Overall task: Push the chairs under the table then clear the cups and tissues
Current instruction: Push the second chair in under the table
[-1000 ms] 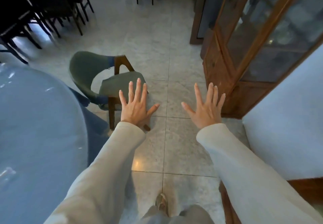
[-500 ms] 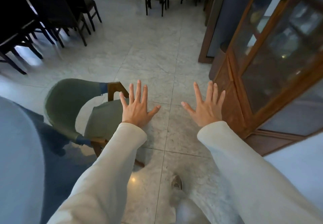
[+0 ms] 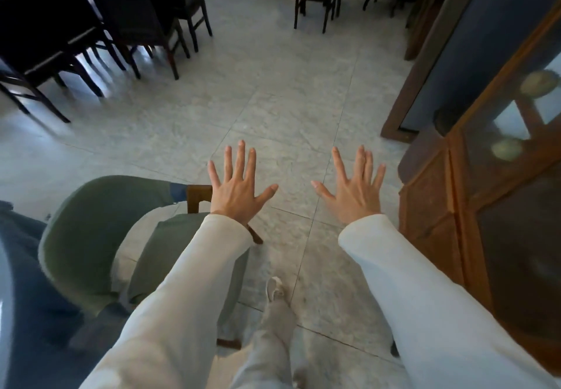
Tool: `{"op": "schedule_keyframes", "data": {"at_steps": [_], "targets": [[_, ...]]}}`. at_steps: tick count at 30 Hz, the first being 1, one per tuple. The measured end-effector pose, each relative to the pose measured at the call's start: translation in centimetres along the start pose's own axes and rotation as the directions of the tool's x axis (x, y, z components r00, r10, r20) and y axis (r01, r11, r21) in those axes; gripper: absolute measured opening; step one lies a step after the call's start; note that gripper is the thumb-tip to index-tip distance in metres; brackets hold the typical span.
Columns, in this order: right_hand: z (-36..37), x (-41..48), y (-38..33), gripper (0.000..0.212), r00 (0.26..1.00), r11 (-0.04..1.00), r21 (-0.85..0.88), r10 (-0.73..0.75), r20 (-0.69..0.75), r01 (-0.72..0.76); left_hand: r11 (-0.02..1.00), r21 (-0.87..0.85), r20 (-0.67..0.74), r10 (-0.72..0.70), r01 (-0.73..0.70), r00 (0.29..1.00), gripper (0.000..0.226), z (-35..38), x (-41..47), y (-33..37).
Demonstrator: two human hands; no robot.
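Green chair [image 3: 91, 231] below left hand [image 3: 236, 194]

Green chair [image 3: 100, 237]: upholstered, curved padded backrest, green seat cushion, brown wooden frame post visible at the backrest's right end. Stands upright on the tiled floor, pulled out from the worktop [image 3: 18, 312], which is covered in blue cloth at the chair's left. Backrest on the side toward the worktop. Cups and tissues not in view

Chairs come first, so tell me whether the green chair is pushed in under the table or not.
Not pushed in. The green chair stands on open floor, seat exposed, beside the blue-covered table; neither hand touches it.
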State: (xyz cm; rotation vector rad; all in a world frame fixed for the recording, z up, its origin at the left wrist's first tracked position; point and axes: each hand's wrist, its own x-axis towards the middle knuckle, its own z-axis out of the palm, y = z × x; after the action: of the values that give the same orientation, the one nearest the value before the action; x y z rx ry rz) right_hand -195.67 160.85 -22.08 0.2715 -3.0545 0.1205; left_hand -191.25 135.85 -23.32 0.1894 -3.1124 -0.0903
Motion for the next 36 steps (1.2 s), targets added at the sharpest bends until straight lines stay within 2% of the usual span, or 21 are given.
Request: {"op": "schedule_keyframes", "data": {"at_steps": [6, 10, 16, 19, 23, 28, 32, 36], "targets": [[3.1, 14.7, -3.8, 0.082, 0.997, 0.998, -0.001, -0.066, 0.027, 0.066, 0.987, -0.082, 0.009, -0.139, 0.140, 0.990, 0.101, 2.0, 12.7, -4.1], [3.9, 24.0, -8.4, 0.083, 0.985, 0.987, 0.021, -0.163, 0.058, 0.162, 0.974, -0.139, 0.018, -0.179, 0.180, 0.984, 0.100, 1.4, 21.1, -6.7], [4.0, 36.4, -15.2, 0.082, 0.944, 0.941, 0.069, -0.331, -0.002, 0.330, 0.964, -0.088, 0.003, -0.252, 0.251, 0.968, 0.098, 0.8, 30.7, -13.1], [5.1, 42.2, -18.5, 0.082, 0.921, 0.919, 0.069, -0.390, -0.004, 0.389, 0.931, -0.070, -0.003, -0.360, 0.359, 0.933, 0.098, 1.1, 33.5, -17.8], [7.9, 49.5, -23.6, 0.081, 0.867, 0.869, 0.037, -0.494, 0.060, 0.493, 0.835, -0.126, -0.017, -0.541, 0.535, 0.841, 0.100, 2.5, 36.8, -23.6], [11.6, 58.6, -33.1, 0.083, 0.758, 0.764, 0.048, -0.644, 0.101, 0.643, 0.743, -0.123, -0.017, -0.665, 0.658, 0.747, 0.100, 4.3, 42.1, -30.6], [13.4, 65.3, -42.2, 0.082, 0.625, 0.633, 0.076, -0.773, 0.106, 0.770, 0.597, -0.145, -0.016, -0.799, 0.789, 0.601, 0.100, 5.3, 44.4, -36.4], [13.9, 67.8, -51.4, 0.083, 0.453, 0.464, 0.086, -0.884, 0.117, 0.882, 0.414, -0.131, 0.015, -0.908, 0.901, 0.420, 0.100, 5.2, 42.8, -40.8]]}}
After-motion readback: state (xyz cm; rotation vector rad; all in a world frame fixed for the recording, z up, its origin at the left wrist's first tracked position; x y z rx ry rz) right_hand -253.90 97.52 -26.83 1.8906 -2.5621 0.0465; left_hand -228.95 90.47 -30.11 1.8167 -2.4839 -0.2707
